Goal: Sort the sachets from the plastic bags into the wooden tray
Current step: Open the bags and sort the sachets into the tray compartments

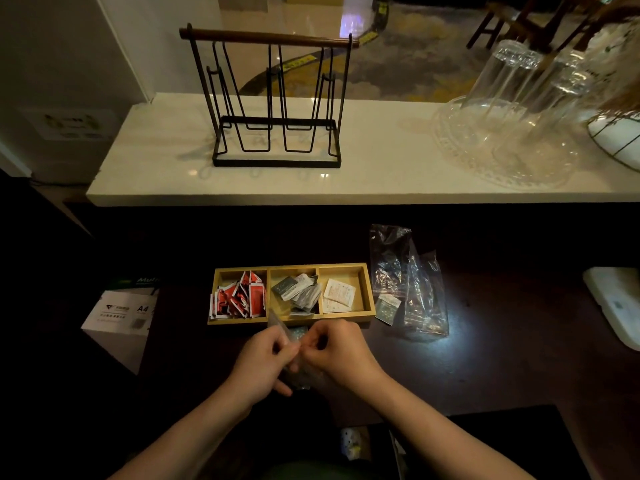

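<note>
A wooden tray (369, 292) with three compartments lies on the dark table. Its left compartment holds red sachets (239, 296), the middle one grey sachets (296, 292), the right one white sachets (339, 294). Just in front of the tray, my left hand (266, 362) and my right hand (337, 351) both pinch a clear plastic bag (281, 329) with greenish sachets inside it. Two more clear bags (408, 282) lie to the right of the tray, with a green sachet (387, 309) beside them.
A black wire rack (273, 102) and upturned glasses on a clear dish (512, 133) stand on the white counter behind. A box of A4 paper (121, 313) sits at the left, a white object (616, 303) at the right edge.
</note>
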`<state>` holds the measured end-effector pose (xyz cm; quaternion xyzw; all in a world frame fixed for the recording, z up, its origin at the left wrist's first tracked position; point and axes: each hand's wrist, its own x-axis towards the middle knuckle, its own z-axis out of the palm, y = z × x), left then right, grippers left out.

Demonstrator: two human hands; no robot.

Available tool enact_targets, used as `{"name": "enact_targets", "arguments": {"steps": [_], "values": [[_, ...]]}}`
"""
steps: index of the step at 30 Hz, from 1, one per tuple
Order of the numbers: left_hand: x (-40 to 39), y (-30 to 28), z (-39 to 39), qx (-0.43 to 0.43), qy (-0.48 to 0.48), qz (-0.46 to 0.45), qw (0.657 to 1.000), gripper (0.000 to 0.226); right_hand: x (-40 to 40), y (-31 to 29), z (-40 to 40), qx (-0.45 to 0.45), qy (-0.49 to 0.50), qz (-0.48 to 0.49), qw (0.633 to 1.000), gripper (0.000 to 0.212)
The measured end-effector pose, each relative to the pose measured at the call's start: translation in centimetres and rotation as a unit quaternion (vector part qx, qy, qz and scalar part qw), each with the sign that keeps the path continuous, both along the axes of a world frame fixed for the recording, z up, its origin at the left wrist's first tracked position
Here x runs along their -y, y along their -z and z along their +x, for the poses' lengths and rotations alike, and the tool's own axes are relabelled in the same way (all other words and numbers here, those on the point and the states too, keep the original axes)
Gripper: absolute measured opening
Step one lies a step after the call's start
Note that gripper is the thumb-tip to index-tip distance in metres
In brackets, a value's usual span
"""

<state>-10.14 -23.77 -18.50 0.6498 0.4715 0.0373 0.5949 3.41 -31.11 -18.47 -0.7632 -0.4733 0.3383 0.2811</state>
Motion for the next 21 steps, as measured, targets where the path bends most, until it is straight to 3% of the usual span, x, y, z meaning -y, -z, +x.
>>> {"name": "enact_targets", "arguments": {"steps": [3, 5, 8, 10, 12, 14, 17, 21], "values": [[-0.2, -0.2, -0.7, -0.029, -0.025, 0.011, 0.999, 0.020, 0.2, 0.1, 2.4, 0.071, 0.076, 0.003, 0.995, 0.009], [-0.5, -0.4, -1.2, -0.060, -0.021, 0.068, 0.996, 0.019, 0.4, 0.0, 3.9, 0.111, 0.093, 0.008, 0.989, 0.007], [-0.8, -0.6, -1.1, -0.099, -0.010, 0.164, 0.982, 0.021, 0.6, -0.5, 3.3, 0.165, 0.028, 0.000, 0.986, 0.008], [-0.8, -0.6, -0.5, -0.106, -0.003, 0.192, 0.976, 0.025, 0.6, -0.7, 2.6, 0.209, -0.021, 0.007, 0.978, 0.022], [-0.8, -0.5, 0.0, -0.113, 0.016, 0.204, 0.972, 0.027, 0.4, -0.9, 1.9, 0.235, -0.062, 0.021, 0.970, 0.032], [-0.7, -0.4, 0.4, -0.117, 0.027, 0.213, 0.970, 0.025, 0.1, -1.0, 1.4, 0.237, -0.072, 0.028, 0.969, 0.028], [-0.5, -0.2, 0.3, -0.117, 0.028, 0.216, 0.969, 0.025, -0.2, -0.6, 1.8, 0.251, -0.041, 0.018, 0.967, 0.018], [-0.5, 0.4, -0.3, -0.103, -0.006, 0.193, 0.976, 0.025, -0.6, -1.1, 2.7, 0.294, -0.014, 0.029, 0.955, 0.025]]}}
